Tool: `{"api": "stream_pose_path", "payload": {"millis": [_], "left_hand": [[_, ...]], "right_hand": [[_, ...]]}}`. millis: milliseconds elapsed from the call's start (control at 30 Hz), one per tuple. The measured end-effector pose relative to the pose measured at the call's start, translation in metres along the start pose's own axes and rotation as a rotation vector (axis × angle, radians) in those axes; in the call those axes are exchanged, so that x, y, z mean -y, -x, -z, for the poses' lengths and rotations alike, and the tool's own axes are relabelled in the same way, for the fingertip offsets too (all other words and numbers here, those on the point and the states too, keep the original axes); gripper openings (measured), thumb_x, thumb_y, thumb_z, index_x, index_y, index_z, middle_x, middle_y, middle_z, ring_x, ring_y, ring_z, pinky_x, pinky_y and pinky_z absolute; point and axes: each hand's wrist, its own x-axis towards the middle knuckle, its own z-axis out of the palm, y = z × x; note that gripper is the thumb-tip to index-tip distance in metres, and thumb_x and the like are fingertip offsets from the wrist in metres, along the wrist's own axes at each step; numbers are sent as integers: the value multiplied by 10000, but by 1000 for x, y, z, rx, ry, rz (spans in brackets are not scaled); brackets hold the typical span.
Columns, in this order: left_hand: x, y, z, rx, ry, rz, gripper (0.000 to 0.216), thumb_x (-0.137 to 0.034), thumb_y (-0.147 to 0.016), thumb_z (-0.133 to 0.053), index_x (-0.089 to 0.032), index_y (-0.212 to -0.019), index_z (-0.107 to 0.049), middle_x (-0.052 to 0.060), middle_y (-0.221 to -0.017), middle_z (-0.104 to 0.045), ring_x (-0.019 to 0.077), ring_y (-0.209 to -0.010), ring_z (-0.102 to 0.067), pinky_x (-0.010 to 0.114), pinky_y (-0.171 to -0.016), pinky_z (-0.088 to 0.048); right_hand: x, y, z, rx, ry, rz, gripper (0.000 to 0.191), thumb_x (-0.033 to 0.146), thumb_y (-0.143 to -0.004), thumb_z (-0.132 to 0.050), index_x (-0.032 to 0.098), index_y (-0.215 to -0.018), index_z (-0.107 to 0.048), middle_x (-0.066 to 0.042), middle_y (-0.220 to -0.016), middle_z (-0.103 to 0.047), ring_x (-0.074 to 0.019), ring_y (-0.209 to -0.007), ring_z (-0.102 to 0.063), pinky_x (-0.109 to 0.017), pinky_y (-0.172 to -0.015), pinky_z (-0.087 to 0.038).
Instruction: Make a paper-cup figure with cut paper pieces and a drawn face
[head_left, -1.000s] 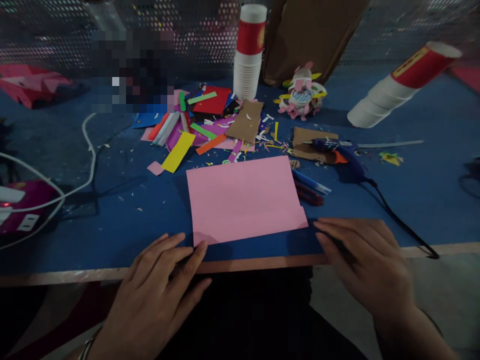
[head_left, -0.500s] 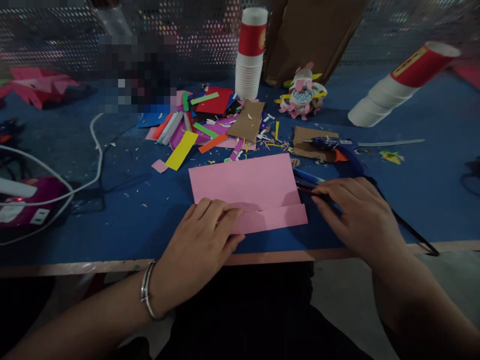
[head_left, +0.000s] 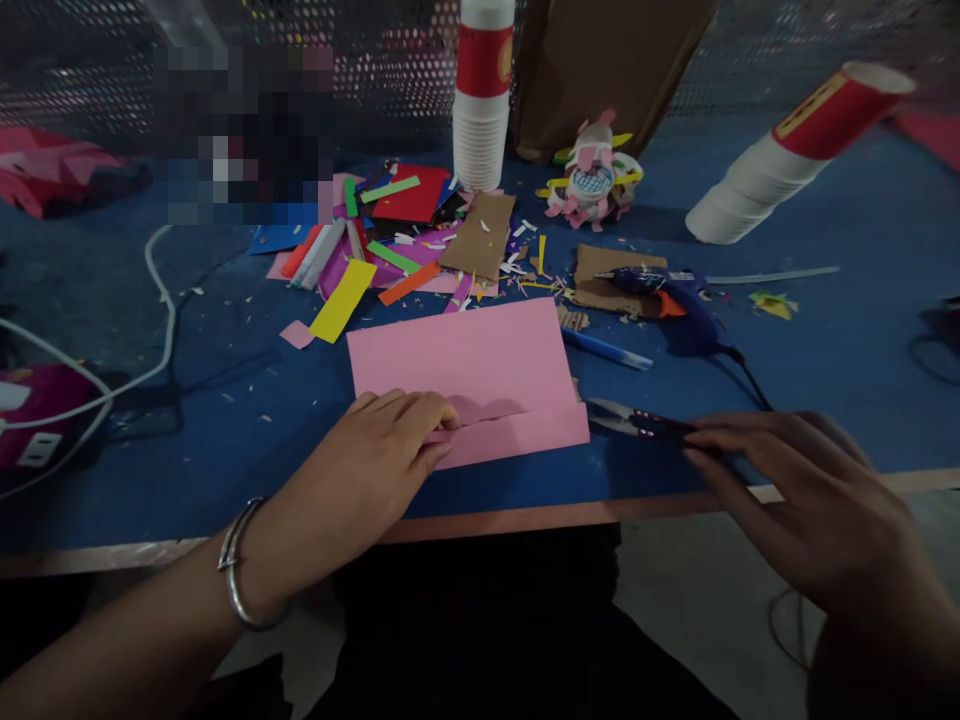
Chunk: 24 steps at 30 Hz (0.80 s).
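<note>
A pink paper sheet (head_left: 480, 365) lies on the blue table, its near edge folded up into a strip. My left hand (head_left: 367, 465), a bracelet on its wrist, rests on the left end of that folded strip, fingers curled and pressing it down. To the right of the sheet, my right hand (head_left: 810, 500) grips the handle end of small dark scissors (head_left: 630, 418). Their blades point at the paper's lower right corner.
Behind the sheet lie colored paper scraps (head_left: 405, 230), cardboard pieces (head_left: 480, 235), a blue pen (head_left: 607, 350) and a corded blue glue gun (head_left: 675, 300). An upright cup stack (head_left: 480, 110), a tipped cup stack (head_left: 780, 160) and a paper craft figure (head_left: 592, 180) stand farther back. A power strip (head_left: 37, 420) sits left.
My left hand moved from the table edge onto the paper's fold. My right hand reached to the scissors beside the sheet and drew them toward the near edge.
</note>
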Motion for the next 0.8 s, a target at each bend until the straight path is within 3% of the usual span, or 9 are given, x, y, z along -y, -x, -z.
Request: {"api": "stream_pose_path", "payload": {"millis": [800], "left_hand": [[1,1,0,-20,-58,-50,108,-158,-1011,-478,-192,-1035,-578,63,-1009,-697,234,-929,-663,411,-834,-505]], "right_hand": [[-4,1,5,33,-85,96,171,109,-937,-657,210,-1075,-657,-104,-1106,-718,-246,-922,-681,-438,-830,-519]]}}
